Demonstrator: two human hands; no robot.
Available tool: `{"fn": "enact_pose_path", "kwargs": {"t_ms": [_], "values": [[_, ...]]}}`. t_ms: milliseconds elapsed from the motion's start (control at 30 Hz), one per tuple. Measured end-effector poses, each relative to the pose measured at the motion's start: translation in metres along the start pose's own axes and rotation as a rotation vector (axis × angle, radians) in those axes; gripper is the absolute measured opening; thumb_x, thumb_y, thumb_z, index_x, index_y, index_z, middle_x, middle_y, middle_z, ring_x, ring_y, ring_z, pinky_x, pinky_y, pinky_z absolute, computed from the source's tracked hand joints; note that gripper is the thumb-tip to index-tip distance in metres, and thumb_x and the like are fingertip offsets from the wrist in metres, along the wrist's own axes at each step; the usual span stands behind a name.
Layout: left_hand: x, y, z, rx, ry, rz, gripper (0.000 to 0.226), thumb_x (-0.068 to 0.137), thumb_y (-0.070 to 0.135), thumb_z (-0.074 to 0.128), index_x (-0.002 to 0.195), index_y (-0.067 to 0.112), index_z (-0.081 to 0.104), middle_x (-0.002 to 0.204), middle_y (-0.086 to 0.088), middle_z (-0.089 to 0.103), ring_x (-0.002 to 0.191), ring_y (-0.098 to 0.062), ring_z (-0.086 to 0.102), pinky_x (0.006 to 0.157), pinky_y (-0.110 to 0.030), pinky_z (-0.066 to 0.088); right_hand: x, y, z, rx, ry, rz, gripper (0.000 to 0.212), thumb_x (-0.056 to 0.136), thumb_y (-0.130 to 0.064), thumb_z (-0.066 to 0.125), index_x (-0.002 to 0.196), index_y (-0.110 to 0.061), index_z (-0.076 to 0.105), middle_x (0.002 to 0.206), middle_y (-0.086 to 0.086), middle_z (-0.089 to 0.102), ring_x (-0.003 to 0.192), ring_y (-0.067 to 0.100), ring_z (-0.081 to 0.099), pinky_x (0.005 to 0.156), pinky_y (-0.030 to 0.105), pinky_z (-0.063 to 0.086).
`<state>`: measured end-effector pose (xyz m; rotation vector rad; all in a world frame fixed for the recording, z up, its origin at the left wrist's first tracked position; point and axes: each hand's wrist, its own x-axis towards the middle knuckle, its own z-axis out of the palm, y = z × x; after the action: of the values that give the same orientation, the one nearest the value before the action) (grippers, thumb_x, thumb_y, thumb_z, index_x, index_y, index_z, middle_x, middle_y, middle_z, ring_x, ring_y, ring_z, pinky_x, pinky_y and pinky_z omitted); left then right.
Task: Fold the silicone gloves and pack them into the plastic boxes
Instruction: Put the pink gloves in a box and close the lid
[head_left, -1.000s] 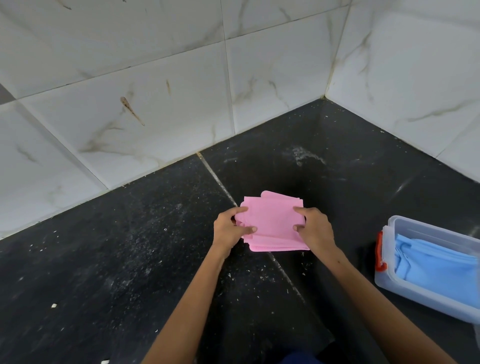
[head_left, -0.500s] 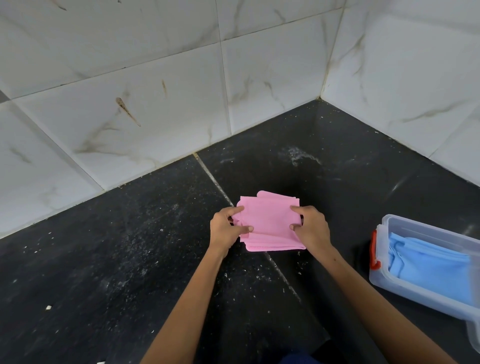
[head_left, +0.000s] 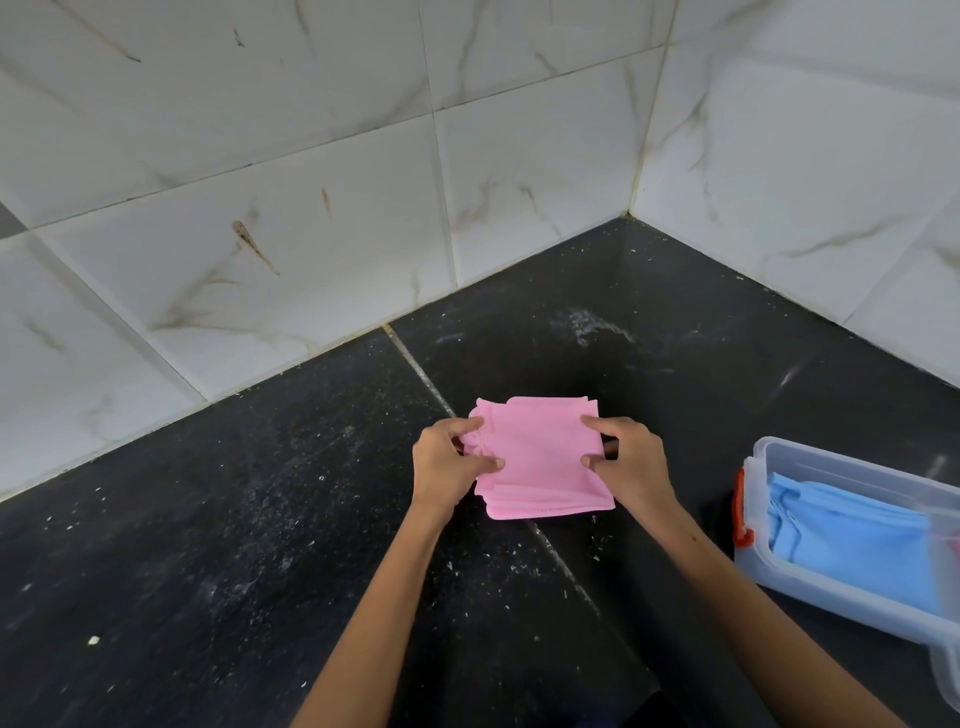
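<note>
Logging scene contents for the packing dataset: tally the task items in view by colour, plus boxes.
Pink folded glove bundle: 1, held by the left hand and the right hand
Blue glove bundle: 1, lying in the box
Clear plastic box: 1
Total: 3
How many gloves are in each bundle cannot be told.

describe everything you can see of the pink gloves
The pink gloves are folded into a flat, roughly square stack, matte and soft-looking, with layered edges showing along the near side. They lie over the dark tiled floor, across a grout line. The left hand pinches the rumpled left edge and the right hand pinches the right edge.
</note>
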<state>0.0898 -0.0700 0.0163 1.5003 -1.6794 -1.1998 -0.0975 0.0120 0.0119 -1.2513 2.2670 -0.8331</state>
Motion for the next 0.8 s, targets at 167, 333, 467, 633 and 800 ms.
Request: {"fn": "enact_pose_path", "kwargs": {"t_ms": [167, 333, 467, 633, 800], "values": [[-0.005, 0.018, 0.002, -0.019, -0.035, 0.059, 0.057, 0.056, 0.004, 0.087, 0.109, 0.013, 0.068, 0.109, 0.003, 0.062, 0.093, -0.013, 0.056, 0.081, -0.029, 0.050, -0.012, 0.002, -0.029, 0.028, 0.029, -0.003, 0.052, 0.078, -0.006, 0.072, 0.127, -0.016, 0.057, 0.126, 0.007, 0.058, 0.098, 0.017, 0.061, 0.085, 0.024, 0.045], [-0.022, 0.048, 0.021, -0.025, -0.094, 0.163, 0.057, 0.056, 0.006, 0.087, 0.109, 0.015, 0.069, 0.109, 0.007, 0.062, 0.095, -0.009, 0.057, 0.080, -0.024, 0.049, -0.032, 0.012, -0.073, 0.026, 0.087, 0.011, 0.051, 0.079, -0.010, 0.072, 0.128, -0.019, 0.057, 0.125, 0.006, 0.059, 0.093, 0.015, 0.059, 0.088, 0.024, 0.044], [-0.037, 0.078, 0.051, -0.016, -0.171, 0.238, 0.060, 0.055, 0.008, 0.088, 0.111, 0.018, 0.068, 0.107, 0.015, 0.059, 0.097, -0.004, 0.057, 0.082, -0.023, 0.049, -0.051, 0.034, -0.118, 0.050, 0.137, 0.021, 0.049, 0.077, -0.008, 0.073, 0.124, -0.016, 0.060, 0.121, 0.009, 0.062, 0.094, 0.023, 0.062, 0.083, 0.027, 0.046], [-0.065, 0.112, 0.106, -0.034, -0.276, 0.304, 0.060, 0.054, 0.008, 0.088, 0.110, 0.020, 0.068, 0.105, 0.016, 0.059, 0.094, -0.001, 0.059, 0.080, -0.020, 0.050, -0.077, 0.075, -0.173, 0.069, 0.205, 0.089, 0.048, 0.074, -0.003, 0.075, 0.119, -0.017, 0.064, 0.122, 0.009, 0.061, 0.086, 0.018, 0.060, 0.069, 0.015, 0.043], [-0.089, 0.130, 0.158, -0.047, -0.376, 0.336, 0.060, 0.055, 0.007, 0.087, 0.110, 0.019, 0.068, 0.107, 0.015, 0.059, 0.094, -0.002, 0.060, 0.077, -0.017, 0.051, -0.100, 0.115, -0.214, 0.085, 0.268, 0.188, 0.049, 0.073, -0.004, 0.076, 0.118, -0.020, 0.065, 0.123, 0.006, 0.062, 0.083, 0.018, 0.061, 0.070, 0.025, 0.042]]}}
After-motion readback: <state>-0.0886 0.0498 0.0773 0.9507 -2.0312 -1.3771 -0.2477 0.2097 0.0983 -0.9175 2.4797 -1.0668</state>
